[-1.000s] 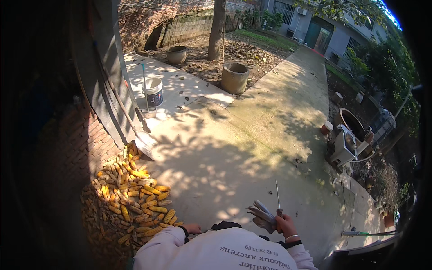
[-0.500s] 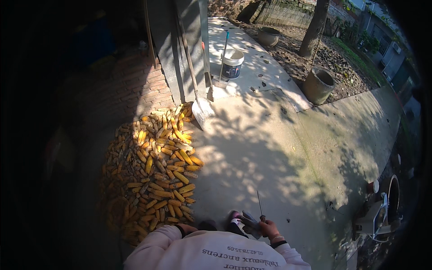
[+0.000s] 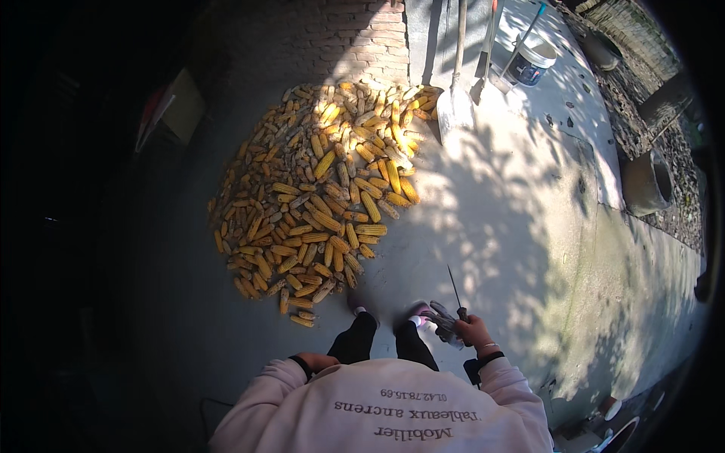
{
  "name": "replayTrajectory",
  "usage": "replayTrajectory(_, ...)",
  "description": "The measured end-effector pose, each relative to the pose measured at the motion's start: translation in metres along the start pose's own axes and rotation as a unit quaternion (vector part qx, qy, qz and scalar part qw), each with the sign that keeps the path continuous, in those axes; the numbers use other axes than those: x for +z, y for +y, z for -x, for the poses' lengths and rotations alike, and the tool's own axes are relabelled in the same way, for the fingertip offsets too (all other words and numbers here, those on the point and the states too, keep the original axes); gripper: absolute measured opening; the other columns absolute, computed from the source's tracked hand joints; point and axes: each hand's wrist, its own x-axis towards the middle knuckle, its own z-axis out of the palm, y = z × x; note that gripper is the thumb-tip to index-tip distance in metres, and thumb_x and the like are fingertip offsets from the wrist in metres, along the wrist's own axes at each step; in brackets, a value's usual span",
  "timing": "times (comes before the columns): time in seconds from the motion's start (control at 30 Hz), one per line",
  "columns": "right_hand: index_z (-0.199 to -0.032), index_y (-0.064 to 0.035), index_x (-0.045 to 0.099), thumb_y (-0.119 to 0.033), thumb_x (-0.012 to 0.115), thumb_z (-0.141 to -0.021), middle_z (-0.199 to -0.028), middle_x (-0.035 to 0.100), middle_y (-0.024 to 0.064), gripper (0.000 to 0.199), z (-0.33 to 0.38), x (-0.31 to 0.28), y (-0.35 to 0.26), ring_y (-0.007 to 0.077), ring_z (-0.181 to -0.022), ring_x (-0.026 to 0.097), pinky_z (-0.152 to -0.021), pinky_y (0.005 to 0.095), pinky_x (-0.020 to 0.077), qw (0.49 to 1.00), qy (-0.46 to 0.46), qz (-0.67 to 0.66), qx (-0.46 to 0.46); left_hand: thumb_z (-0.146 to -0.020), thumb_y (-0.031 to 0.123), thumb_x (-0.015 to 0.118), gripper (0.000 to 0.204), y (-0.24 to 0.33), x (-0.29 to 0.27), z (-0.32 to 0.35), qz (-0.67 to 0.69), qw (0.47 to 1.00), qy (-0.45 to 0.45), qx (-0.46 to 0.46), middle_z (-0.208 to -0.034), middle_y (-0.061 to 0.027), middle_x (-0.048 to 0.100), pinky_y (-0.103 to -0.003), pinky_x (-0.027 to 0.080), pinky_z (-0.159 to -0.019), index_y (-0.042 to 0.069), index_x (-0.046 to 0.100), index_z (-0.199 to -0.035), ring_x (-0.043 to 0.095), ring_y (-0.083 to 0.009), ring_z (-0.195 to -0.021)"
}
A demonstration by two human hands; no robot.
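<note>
Corn [image 3: 326, 220] on flr [image 3: 483, 234], L of tool [image 3: 461, 312]

Corn pile [image 3: 325, 196] blocks ahead-left; concrete floor [image 3: 502, 241] open ahead-right; dark left unclear.

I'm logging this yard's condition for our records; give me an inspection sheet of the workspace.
Surface: pale concrete floor, dappled with sun and shade.
Job's things: heap of corn cobs spread on the floor; thin-shafted tool and grey gloves at the right hand.
Clutter: shovel at the heap's far right edge; white bucket farther right; some fallen leaves.
Hands: right closed around the tool's handle, shaft pointing forward; left hand by the left leg, grip unclear.
Cables: thin dark line at lower left, possibly a cord.
Surroundings: brickwork behind the heap; round pot at right; far left too dark to inspect.
</note>
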Motion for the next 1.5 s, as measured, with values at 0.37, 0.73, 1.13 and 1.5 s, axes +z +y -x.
replayTrajectory(0.37, -0.082, 0.0042, 0.055, -0.021, 0.061, -0.074, -0.067, 0.056, 0.0056, 0.027, -0.038, 0.049, -0.084, 0.0131, -0.054, 0.055, -0.048, 0.0273, 0.0447, 0.997, -0.040, 0.060, -0.029, -0.082, 0.025, 0.055, 0.032, -0.071, -0.007, -0.057, 0.091, 0.981, -0.118, 0.124, -0.099, -0.0045, 0.061, -0.028, 0.041, -0.082, 0.005, 0.059, -0.107, 0.054, -0.0132, -0.089)
replayTrajectory(0.73, -0.081, 0.0019, 0.052, -0.018, 0.061, -0.076, -0.064, 0.055, 0.0064, 0.022, -0.083, 0.103, -0.166, 0.0117, -0.049, 0.054, -0.041, 0.0246, 0.0420, 0.989, -0.042, 0.134, -0.045, -0.073, 0.020, 0.051, 0.016, -0.163, -0.157, -0.090, -0.055, 0.899, 0.431, 0.057, -0.086, -0.0109, 0.063, -0.041, 0.046, -0.073, 0.012, 0.062, -0.081, 0.058, -0.0316, -0.083)
replayTrajectory(1.13, -0.085, 0.0023, 0.051, -0.020, 0.057, -0.081, -0.067, 0.057, 0.0084, 0.024, -0.256, 0.137, -0.104, 0.0172, -0.051, 0.058, -0.045, 0.0276, 0.0476, 0.997, -0.059, -0.003, 0.044, -0.077, 0.020, 0.054, 0.015, -0.157, -0.278, -0.193, 0.023, 0.802, 0.590, 0.086, -0.069, -0.0145, 0.058, -0.041, 0.043, -0.057, 0.005, 0.056, -0.074, 0.056, -0.0338, -0.066)
replayTrajectory(1.5, -0.088, -0.0027, 0.048, -0.020, 0.054, -0.085, -0.066, 0.055, 0.0063, 0.018, -0.319, 0.180, -0.055, 0.0176, -0.051, 0.058, -0.045, 0.0277, 0.0467, 0.967, -0.105, -0.215, 0.086, -0.078, 0.034, 0.057, 0.028, -0.022, -0.275, -0.341, -0.041, 0.895, 0.379, 0.231, -0.085, -0.0153, 0.060, -0.040, 0.046, -0.069, 0.007, 0.060, -0.084, 0.058, -0.0332, -0.081)
